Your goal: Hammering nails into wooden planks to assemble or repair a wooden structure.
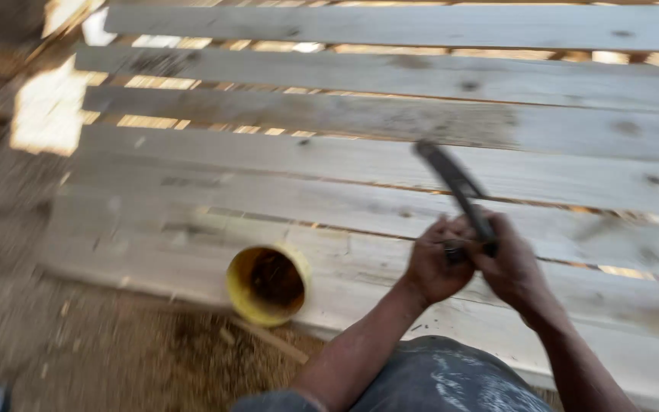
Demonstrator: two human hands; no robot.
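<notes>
Both my hands meet over a frame of pale wooden planks [360, 160]. My right hand [514, 267] grips the handle of a dark, long metal tool [451, 179] that slants up and to the left. My left hand [435, 263] is closed beside it, fingers curled at the tool's lower end; what it pinches is too blurred to tell. The picture is smeared by motion.
A yellow plastic tub [267, 284] with dark contents lies on the nearest plank, left of my hands. Sawdust and wood chips cover the ground [116, 351] at the left and front. My knee in dusty dark cloth [436, 381] is at the bottom.
</notes>
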